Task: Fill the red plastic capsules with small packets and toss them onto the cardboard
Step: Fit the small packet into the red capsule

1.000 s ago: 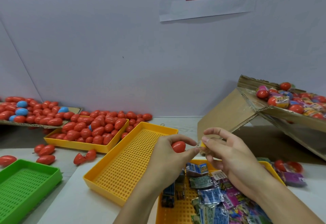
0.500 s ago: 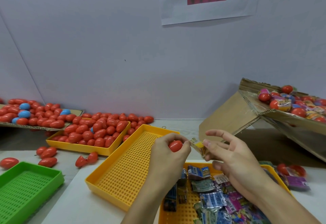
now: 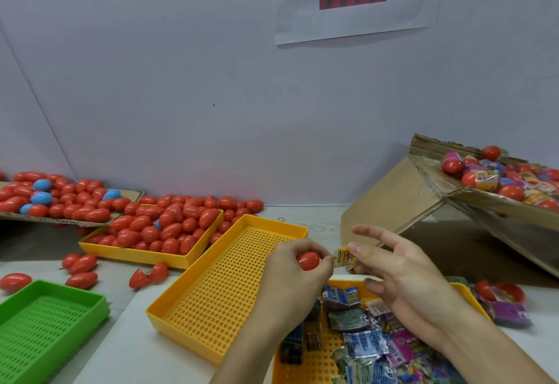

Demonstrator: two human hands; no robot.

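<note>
Above the near edge of the tabletop, the left hand (image 3: pixel 290 274) grips a red capsule (image 3: pixel 307 261). The right hand (image 3: pixel 393 265) pinches a yellow packet (image 3: pixel 343 258), now drawn just beside the capsule; insertion appears imminent, cardboard (image 3: pixel 423 199) toss pending.

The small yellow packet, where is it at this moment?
In the head view, the yellow packet is pinched by the right hand, just right of the red capsule in the left hand.

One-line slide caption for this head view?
Left hand grips a red capsule while right hand pinches a small packet beside it, above yellow trays.
</note>
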